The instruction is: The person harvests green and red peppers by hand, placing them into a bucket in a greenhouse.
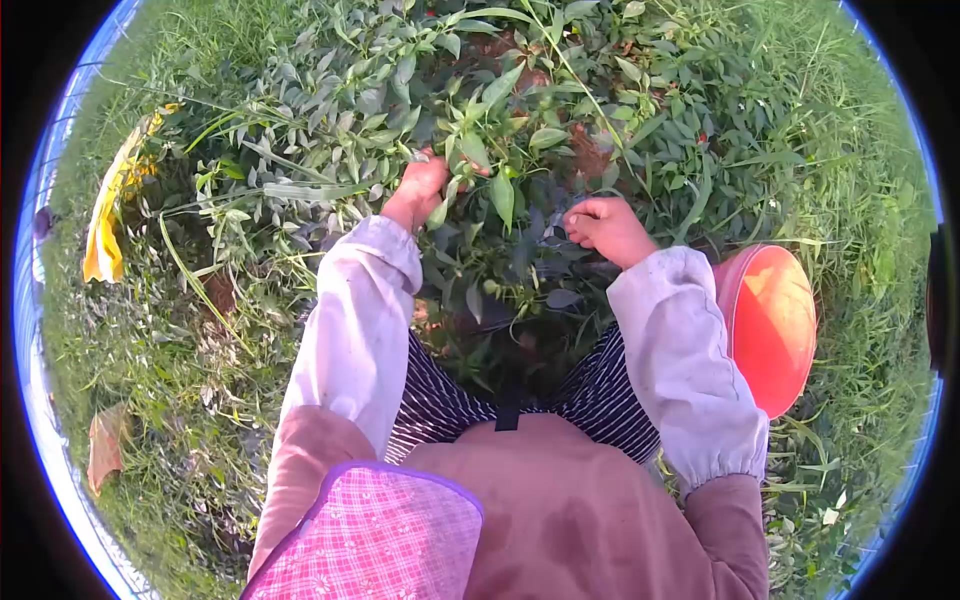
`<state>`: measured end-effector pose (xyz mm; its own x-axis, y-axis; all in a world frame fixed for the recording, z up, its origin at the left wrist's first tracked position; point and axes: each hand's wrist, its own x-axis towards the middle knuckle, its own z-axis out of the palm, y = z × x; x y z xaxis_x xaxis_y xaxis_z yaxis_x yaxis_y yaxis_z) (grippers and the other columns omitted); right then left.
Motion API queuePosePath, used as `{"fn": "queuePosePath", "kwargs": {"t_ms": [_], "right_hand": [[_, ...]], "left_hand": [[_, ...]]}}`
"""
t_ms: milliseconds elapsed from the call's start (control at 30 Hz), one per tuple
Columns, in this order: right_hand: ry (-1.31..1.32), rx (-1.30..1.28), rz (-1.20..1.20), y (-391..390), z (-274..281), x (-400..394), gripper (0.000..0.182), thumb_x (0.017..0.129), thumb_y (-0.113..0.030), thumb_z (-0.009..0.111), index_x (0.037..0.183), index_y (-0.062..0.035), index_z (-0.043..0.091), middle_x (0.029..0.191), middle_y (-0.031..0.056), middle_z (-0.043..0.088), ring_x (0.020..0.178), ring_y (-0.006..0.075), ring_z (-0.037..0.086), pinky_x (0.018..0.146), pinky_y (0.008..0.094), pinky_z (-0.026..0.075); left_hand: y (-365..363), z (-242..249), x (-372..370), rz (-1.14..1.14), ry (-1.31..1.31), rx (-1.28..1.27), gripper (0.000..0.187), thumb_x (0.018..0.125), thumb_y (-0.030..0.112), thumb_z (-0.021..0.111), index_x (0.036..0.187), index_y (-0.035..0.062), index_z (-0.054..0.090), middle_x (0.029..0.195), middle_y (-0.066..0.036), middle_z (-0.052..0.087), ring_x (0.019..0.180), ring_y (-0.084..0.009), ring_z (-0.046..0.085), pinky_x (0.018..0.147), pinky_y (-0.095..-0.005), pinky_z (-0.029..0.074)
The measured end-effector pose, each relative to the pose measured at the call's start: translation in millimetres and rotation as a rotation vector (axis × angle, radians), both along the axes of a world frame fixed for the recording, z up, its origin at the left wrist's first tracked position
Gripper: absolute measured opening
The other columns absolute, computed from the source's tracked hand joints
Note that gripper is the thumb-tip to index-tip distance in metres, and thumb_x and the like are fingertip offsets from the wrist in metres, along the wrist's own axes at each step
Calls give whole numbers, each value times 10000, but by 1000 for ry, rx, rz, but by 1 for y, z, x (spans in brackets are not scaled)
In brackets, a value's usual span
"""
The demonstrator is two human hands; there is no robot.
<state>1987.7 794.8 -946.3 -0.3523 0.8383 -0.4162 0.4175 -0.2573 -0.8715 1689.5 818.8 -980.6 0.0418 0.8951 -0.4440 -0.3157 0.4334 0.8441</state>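
- Pink checked cloth nearest, against the body's left side.
- Brown, leaf-like scrap on the grass, far left.
- Orange-red bucket by the plants' right edge, partly behind the right sleeve.
- Right hand curled narrow among leaves; cannot tell if holding anything.
- Left hand at the plants, leaves hiding its fingertips; grip unclear.
- Yellow, cloth-like thing beyond the plants' left edge.
- Leafy plants ahead, crossed by a long grass blade.
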Motion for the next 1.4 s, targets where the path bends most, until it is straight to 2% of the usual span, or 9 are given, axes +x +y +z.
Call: {"fn": "queuePosePath", "kwargs": {"t_ms": [233,433,633,800,867,967,1133,1233,1400], "right_hand": [[-146,219,-275,25,-117,-13,172,793,-72,640,931,17,691,766,92,692,672,136,646,621,273,512],[-373,228,266,8,-161,-18,398,684,20,583,1067,-32,675,918,170,693,915,287,668,819,350,498],[285,81,483,3,-154,-41,272,785,-140,674,1036,-35,670,946,84,690,891,194,640,792,335,498],[473,-523,-324,24,-48,-27,362,918,-325,631,1137,-37,641,1083,81,662,954,206,628,814,367,497],[574,-573,-398,40,-48,-12,386,935,-334,588,1175,-33,610,1114,105,647,989,241,618,832,381,503],[1089,-641,-354,61,-70,13,424,959,-349,523,1232,-27,563,1160,141,625,1041,293,603,859,403,512],[1323,-575,-211,82,-74,27,475,992,-366,431,1305,-14,498,1214,191,598,1100,364,589,898,437,524],[1403,-568,-59,81,-63,31,469,993,-355,411,1281,6,496,1167,193,612,1040,360,613,906,457,524],[1414,-444,-124,71,-62,28,463,969,-360,441,1238,8,520,1127,174,632,985,333,636,895,470,525]], "left_hand": [[-6,-27,-5,102,-132,-59,133,935,201,590,993,81,596,913,-61,681,921,-279,686,708,-344,608],[-5,-26,-4,122,-163,-91,192,926,227,610,1016,57,599,931,-55,690,890,-252,695,599,-269,604],[4,-36,-8,137,-125,-161,247,931,271,611,1081,76,590,883,-62,710,793,-200,688,520,-267,530],[-9,19,7,11,-207,128,438,985,230,512,1355,21,404,1297,-179,514,1131,-278,561,947,-422,493],[-22,41,10,25,-141,207,457,982,221,520,1360,-2,395,1211,-161,561,1075,-286,586,913,-393,514],[-38,48,13,25,21,186,376,977,194,528,1281,-22,483,1148,-152,597,1006,-256,619,870,-357,533],[-57,46,41,-94,275,275,246,945,124,573,1161,14,611,1007,-65,669,921,-157,642,812,-298,527],[-56,61,72,-273,561,314,318,920,109,595,1220,3,584,1025,-70,670,945,-137,631,850,-276,492],[-41,49,115,-353,382,167,562,897,176,588,1400,43,375,1191,-151,594,1063,-211,581,908,-359,472]]}}
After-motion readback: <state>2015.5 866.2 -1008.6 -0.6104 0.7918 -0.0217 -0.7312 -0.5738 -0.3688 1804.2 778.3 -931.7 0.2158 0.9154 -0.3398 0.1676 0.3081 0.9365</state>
